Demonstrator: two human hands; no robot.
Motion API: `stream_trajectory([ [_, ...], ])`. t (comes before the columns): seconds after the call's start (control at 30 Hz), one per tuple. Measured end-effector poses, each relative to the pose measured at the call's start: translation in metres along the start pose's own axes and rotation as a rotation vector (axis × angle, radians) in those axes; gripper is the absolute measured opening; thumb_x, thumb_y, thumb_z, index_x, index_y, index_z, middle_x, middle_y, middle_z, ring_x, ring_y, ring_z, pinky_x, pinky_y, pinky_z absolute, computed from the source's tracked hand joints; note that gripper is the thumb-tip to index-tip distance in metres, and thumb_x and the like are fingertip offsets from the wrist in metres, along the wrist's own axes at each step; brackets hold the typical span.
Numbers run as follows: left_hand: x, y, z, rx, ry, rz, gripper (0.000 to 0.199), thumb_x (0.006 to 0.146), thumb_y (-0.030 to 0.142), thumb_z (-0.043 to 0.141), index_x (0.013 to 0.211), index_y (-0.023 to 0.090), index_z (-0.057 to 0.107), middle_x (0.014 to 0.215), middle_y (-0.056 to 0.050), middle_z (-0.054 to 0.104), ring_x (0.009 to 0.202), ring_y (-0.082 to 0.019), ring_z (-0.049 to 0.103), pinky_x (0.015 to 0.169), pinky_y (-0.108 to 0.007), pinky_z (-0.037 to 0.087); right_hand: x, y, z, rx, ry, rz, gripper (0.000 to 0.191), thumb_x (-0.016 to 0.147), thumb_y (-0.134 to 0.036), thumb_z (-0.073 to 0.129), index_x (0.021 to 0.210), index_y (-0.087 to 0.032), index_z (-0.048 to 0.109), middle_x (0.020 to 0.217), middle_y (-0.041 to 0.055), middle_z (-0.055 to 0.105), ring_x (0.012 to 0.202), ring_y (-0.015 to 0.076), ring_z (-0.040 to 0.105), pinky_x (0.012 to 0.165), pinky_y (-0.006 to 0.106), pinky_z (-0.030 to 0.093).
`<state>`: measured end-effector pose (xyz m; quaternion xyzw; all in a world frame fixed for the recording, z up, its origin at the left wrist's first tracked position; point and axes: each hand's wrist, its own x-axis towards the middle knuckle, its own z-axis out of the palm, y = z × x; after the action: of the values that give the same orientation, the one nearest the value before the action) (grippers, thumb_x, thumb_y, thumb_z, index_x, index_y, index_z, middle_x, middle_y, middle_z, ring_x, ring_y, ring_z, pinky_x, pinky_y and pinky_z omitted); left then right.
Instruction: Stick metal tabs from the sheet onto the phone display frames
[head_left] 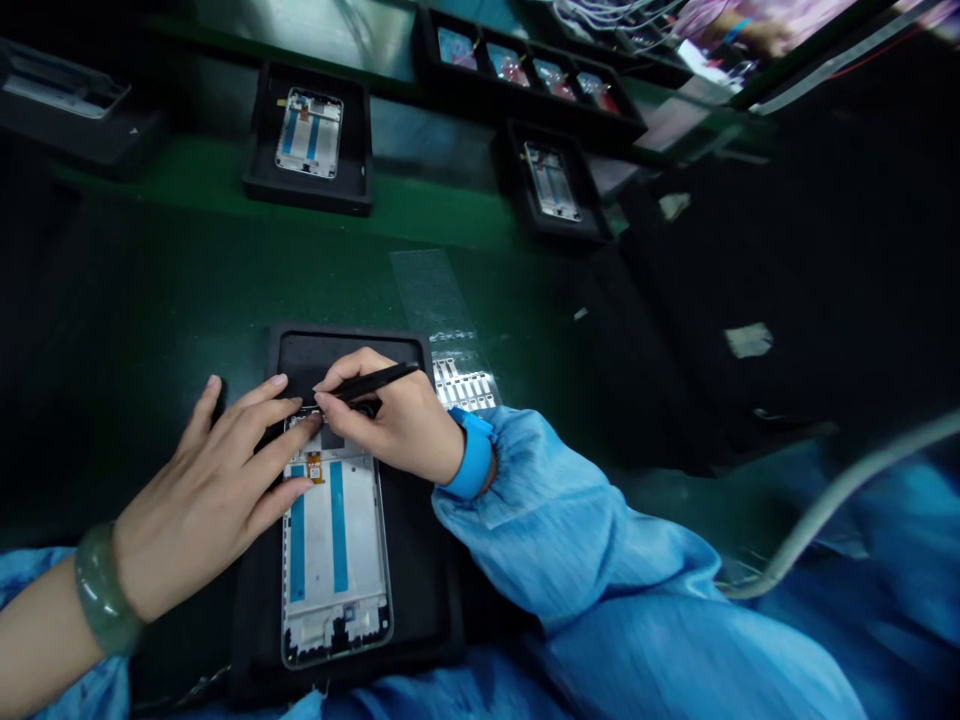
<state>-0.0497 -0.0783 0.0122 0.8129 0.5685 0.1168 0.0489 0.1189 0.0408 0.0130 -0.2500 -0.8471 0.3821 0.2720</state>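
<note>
An open phone frame [356,530], silver with two blue strips and an orange flex connector [316,470], lies in a black foam tray [420,560]. My left hand [225,470] rests spread over its upper left, fingertips touching the top part. In my right hand [401,425] is a black pen-like tool [379,380], pinched between thumb and fingers. Its tip is hidden by the fingers near the frame's top edge. Beside the tray, partly under my right wrist, a clear sheet with small silver-white stickers [469,385] lies on the green mat.
Further back, two black trays each hold a phone frame [311,135] [553,182]. Another frame [64,80] lies at far left. A long black tray [525,85] carries several small parts in pockets. Black foam stacks [720,330] stand at right, near a pale hose [840,505]. Another person's hand [750,35] shows at top right.
</note>
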Motion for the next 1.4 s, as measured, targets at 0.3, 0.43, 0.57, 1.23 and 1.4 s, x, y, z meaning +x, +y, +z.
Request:
stream_trajectory([
  [0.3, 0.000, 0.002, 0.000, 0.006, 0.006, -0.029, 0.041, 0.090, 0.034, 0.044, 0.128, 0.018, 0.047, 0.127, -0.012, 0.053, 0.132, -0.028, 0.037, 0.112, -0.058, 0.021, 0.000, -0.002, 0.003, -0.021, 0.030, 0.009, 0.005, 0.084, -0.021, 0.054, 0.086, -0.016, 0.055, 0.088, 0.0022, 0.063, 0.077, 0.0100, 0.061, 0.069, 0.021, 0.049],
  [0.43, 0.000, 0.003, 0.000, -0.002, 0.037, -0.037, 0.040, 0.090, 0.032, 0.044, 0.127, 0.018, 0.047, 0.128, -0.012, 0.053, 0.132, -0.028, 0.038, 0.112, -0.056, 0.023, -0.001, -0.002, 0.002, -0.018, 0.036, 0.027, 0.003, 0.083, -0.020, 0.053, 0.084, -0.018, 0.055, 0.086, 0.0012, 0.063, 0.076, 0.0097, 0.061, 0.069, 0.020, 0.049],
  [0.57, 0.000, 0.003, -0.001, 0.021, 0.031, -0.037, 0.039, 0.090, 0.032, 0.044, 0.126, 0.019, 0.048, 0.127, -0.011, 0.055, 0.131, -0.027, 0.039, 0.112, -0.058, 0.022, 0.000, -0.002, 0.003, -0.042, 0.030, 0.009, 0.004, 0.082, -0.019, 0.053, 0.085, -0.018, 0.055, 0.086, 0.0015, 0.063, 0.079, 0.0110, 0.062, 0.072, 0.022, 0.049],
  [1.23, 0.004, 0.008, -0.002, 0.247, 0.046, 0.037, 0.033, 0.093, 0.031, 0.041, 0.120, 0.019, 0.055, 0.123, -0.011, 0.061, 0.124, -0.028, 0.048, 0.105, -0.069, 0.018, -0.001, 0.005, -0.021, 0.180, 0.210, 0.041, 0.014, 0.085, -0.031, 0.054, 0.086, -0.017, 0.053, 0.077, 0.0010, 0.060, 0.066, 0.0107, 0.062, 0.061, 0.023, 0.051],
  [1.4, 0.004, 0.006, 0.003, 0.210, 0.061, -0.003, 0.034, 0.093, 0.033, 0.039, 0.120, 0.019, 0.054, 0.122, -0.011, 0.061, 0.125, -0.028, 0.047, 0.105, -0.067, 0.019, -0.001, 0.007, -0.019, 0.217, 0.067, 0.063, 0.015, 0.084, -0.030, 0.055, 0.090, -0.017, 0.053, 0.083, 0.0019, 0.063, 0.073, 0.0119, 0.064, 0.064, 0.024, 0.052],
])
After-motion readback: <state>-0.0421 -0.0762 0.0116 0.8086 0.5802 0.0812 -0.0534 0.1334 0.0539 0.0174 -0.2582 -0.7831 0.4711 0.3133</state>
